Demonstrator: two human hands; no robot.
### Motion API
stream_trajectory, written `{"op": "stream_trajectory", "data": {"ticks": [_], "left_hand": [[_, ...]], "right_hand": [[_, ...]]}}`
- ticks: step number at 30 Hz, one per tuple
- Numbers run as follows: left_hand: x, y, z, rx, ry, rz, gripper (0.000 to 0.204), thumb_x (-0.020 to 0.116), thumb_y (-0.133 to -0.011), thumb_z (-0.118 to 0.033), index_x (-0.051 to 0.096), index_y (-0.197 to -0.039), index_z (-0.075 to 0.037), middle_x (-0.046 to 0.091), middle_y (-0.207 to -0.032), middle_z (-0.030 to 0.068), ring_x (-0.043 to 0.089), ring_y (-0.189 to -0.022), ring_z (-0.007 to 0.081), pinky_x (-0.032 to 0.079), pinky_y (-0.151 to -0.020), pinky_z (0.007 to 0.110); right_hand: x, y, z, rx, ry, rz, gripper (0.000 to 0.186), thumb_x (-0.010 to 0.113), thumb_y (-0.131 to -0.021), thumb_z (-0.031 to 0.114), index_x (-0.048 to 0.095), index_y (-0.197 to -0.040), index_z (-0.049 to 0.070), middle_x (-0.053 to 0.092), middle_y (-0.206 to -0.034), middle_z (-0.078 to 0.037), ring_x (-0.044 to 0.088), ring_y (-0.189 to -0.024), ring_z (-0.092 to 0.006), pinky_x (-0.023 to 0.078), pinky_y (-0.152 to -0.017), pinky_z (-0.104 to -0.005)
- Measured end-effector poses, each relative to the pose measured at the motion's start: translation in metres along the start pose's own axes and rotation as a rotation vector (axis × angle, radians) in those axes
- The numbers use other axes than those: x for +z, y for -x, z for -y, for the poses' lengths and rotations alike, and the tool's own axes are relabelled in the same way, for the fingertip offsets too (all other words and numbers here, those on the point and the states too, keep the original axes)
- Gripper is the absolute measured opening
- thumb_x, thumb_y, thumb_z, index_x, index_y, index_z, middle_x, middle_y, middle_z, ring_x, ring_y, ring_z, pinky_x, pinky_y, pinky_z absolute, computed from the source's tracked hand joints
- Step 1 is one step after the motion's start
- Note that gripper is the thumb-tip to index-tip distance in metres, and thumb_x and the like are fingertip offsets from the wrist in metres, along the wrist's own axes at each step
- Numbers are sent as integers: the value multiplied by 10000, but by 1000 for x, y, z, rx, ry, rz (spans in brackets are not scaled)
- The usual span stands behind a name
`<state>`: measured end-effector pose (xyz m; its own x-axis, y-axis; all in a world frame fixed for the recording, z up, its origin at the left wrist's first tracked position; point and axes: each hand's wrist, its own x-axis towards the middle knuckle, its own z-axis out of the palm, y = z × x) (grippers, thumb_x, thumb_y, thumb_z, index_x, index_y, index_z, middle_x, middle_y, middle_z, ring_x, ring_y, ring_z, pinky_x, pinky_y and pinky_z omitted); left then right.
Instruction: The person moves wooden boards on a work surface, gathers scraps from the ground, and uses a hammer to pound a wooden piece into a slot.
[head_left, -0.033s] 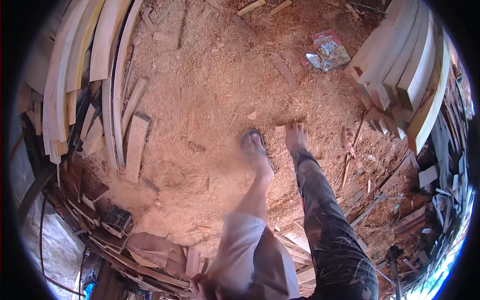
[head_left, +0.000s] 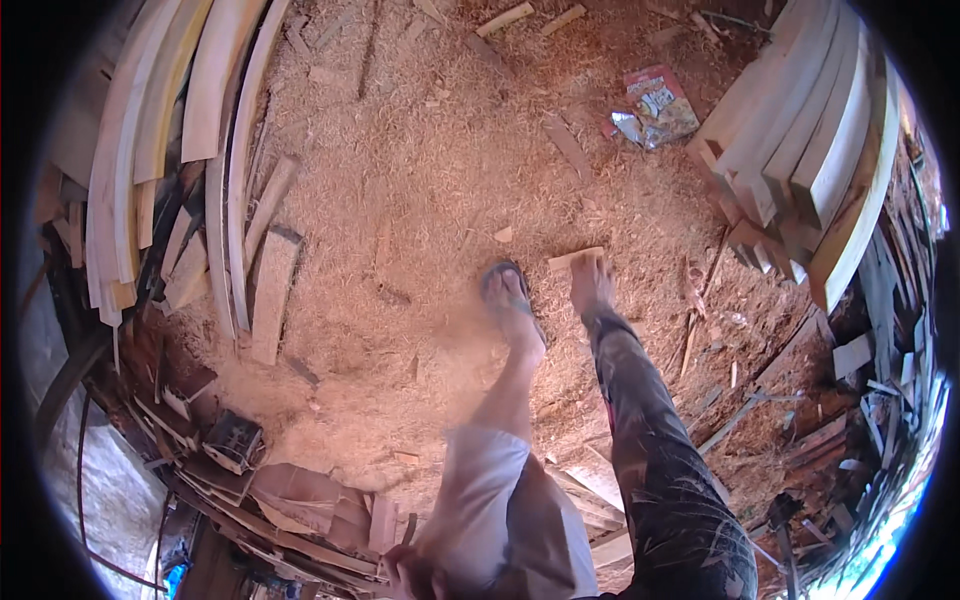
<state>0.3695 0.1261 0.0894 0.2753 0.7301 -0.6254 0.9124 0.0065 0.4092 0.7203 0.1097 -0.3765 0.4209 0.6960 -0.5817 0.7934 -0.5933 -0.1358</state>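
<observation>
My right hand [head_left: 593, 284] reaches down to the sawdust-covered ground, its fingers closed over the right end of a small pale wood strip [head_left: 563, 261]. The strip's left end sticks out beside the fingers. A dark, dusty sleeve covers that arm. At the lower edge, my left hand [head_left: 404, 572] is by the pale shorts [head_left: 482, 472] at my knee. Only some bent fingers of it show, in shadow; whatever lies under them is hidden. My sandalled foot [head_left: 510, 288] stands just left of the right hand. Ahead of the foot lies a small wood chip [head_left: 503, 234].
Long planks [head_left: 215, 90] are stacked at the left, and thick boards [head_left: 835, 150] at the right. A torn red and silver packet [head_left: 655, 110] lies at the far right. A short board [head_left: 275, 290] leans by the left stack. Scrap wood [head_left: 320, 505] lies along the near edge.
My right hand has drawn slightly nearer and its fingers have closed on the wood strip. More of the strip shows, and it sits at a slant. The left hand has barely moved.
</observation>
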Motion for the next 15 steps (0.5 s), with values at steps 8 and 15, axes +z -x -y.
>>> {"op": "stream_trajectory", "data": {"ticks": [8, 15], "left_hand": [[10, -16, -35, 52, 15, 64, 293, 578, -791, -199, 508, -962, 28, 481, -957, 207, 480, -923, 376, 406, -794, 482], [7, -30, -46, 71, -25, 105, 283, 569, -792, -212, 501, -947, 14, 476, -939, 190, 476, -905, 358, 404, -779, 467]], "right_hand": [[-34, 11, -19, -52, -83, -57, 375, 541, -864, 133, 503, -1234, 78, 483, -1306, -143, 489, -1201, -327, 414, -962, -481], [-4, -33, -12, -89, -12, 37, 282, 492, -876, 141, 558, -1144, 84, 558, -1189, -149, 579, -1080, -314, 400, -960, -488]]}}
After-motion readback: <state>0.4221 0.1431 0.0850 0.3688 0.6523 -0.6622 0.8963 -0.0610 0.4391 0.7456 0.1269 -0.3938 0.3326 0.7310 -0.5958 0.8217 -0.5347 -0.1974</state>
